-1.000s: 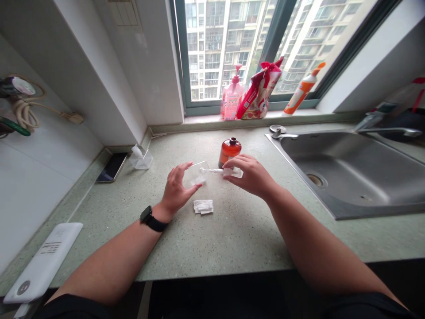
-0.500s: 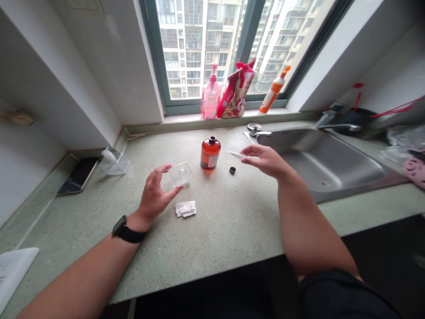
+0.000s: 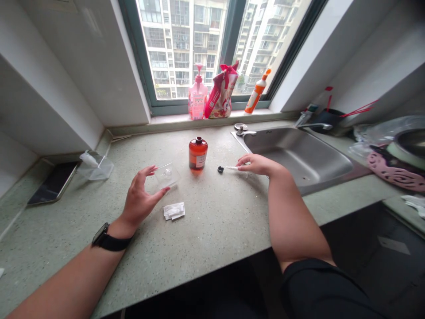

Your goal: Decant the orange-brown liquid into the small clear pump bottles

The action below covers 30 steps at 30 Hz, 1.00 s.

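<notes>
My left hand (image 3: 141, 195) grips a clear square plastic container (image 3: 168, 177) by its edges, between thumb and fingers. In my right hand (image 3: 257, 165), pinched between thumb and fingers, is a thin whitish tapered stick (image 3: 231, 168); its exact kind is unclear. The stick's tip points left, close to a small black cap (image 3: 220, 169) on the counter; whether they touch I cannot tell. An uncapped amber bottle (image 3: 198, 153) with a white label stands upright between my hands. A folded white tissue-like packet (image 3: 174, 211) lies nearer to me, just below the container.
A steel sink (image 3: 299, 155) is set into the speckled counter (image 3: 212, 226) at right. At left are a phone (image 3: 53, 182) and another clear container (image 3: 96, 168) holding something white. A pink pump bottle (image 3: 198, 97), a red bag (image 3: 221, 93) and an orange bottle (image 3: 256, 92) line the windowsill.
My right hand has lowered the whitish stick toward the black cap, from above and beside it. My left hand still holds the clear container. The camera view has turned to the right.
</notes>
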{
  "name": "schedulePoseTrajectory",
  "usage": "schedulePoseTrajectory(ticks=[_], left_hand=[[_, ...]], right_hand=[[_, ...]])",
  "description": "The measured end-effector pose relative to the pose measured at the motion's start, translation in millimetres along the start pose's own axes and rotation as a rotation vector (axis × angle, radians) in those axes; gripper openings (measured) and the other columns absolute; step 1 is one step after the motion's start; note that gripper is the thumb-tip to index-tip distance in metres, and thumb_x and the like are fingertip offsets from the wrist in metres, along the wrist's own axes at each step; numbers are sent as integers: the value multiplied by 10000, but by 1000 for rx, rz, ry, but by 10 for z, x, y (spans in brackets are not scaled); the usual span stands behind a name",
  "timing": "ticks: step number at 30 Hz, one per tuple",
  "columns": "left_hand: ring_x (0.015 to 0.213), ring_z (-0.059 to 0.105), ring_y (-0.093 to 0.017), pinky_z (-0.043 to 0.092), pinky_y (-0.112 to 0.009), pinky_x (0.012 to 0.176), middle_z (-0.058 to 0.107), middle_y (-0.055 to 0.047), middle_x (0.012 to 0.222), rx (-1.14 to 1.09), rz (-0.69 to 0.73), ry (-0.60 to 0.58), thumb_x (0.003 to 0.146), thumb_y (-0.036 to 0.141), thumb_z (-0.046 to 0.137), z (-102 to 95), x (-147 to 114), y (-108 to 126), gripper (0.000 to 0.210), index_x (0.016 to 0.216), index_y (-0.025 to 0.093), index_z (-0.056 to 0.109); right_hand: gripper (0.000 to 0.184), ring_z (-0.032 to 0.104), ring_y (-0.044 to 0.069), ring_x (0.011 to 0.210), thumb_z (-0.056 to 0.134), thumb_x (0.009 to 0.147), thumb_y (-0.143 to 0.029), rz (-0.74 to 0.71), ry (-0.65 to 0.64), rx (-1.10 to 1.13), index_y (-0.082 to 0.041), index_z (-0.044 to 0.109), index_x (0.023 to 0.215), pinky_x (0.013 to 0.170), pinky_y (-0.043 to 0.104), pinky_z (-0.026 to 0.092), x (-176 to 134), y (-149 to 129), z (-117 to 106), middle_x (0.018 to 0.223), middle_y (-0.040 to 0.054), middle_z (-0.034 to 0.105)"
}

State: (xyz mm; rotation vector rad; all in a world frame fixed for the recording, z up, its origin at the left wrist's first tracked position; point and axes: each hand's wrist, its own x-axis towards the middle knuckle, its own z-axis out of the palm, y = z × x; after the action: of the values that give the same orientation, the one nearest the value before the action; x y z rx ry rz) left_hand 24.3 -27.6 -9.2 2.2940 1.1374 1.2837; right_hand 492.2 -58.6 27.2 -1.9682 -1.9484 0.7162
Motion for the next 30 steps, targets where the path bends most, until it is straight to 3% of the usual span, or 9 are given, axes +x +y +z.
schedulePoseTrajectory(ticks=[9, 16, 19, 26, 30], left_hand=[[1219, 709, -310, 548, -543, 1129, 697, -128, 1378, -15, -12, -7, 864, 465, 839, -3, 2, 7, 712, 1465, 238, 533], [1226, 707, -316, 543, -555, 1132, 694, -133, 1384, -38, -45, -9, 856, 492, 837, 9, 4, -12, 722, 1461, 238, 537], [1225, 708, -315, 542, -559, 1133, 693, -136, 1384, -52, -70, -9, 851, 488, 841, 16, 5, -26, 729, 1462, 235, 534], [1192, 728, -306, 582, -540, 1078, 701, -145, 1363, -101, -130, -8, 861, 496, 828, 39, 0, -67, 701, 1441, 227, 541], [1198, 734, -304, 589, -539, 1070, 706, -146, 1362, -127, -142, -19, 869, 486, 827, 55, -10, -83, 697, 1446, 232, 531]], right_hand=[[337, 725, 304, 1049, 774, 787, -572, 12, -12, -16, -269, 855, 910, 974, 428, 562, 41, 14, 27, 1132, 93, 792], [468, 725, 333, 1120, 773, 811, -559, 133, 54, 4, -248, 832, 1156, 992, 438, 569, 6, -45, 28, 1194, 119, 785], [443, 709, 323, 1173, 730, 854, -547, 100, 176, -3, -252, 816, 1173, 1035, 446, 557, 32, -56, 60, 1250, 121, 760], [530, 697, 322, 1181, 553, 984, -604, -194, 691, 72, -198, 723, 1279, 1033, 508, 567, 235, -349, 355, 1272, 168, 725], [599, 668, 323, 1264, 572, 979, -660, -352, 747, 157, -232, 632, 1394, 1123, 555, 521, 329, -679, 736, 1306, 150, 723]])
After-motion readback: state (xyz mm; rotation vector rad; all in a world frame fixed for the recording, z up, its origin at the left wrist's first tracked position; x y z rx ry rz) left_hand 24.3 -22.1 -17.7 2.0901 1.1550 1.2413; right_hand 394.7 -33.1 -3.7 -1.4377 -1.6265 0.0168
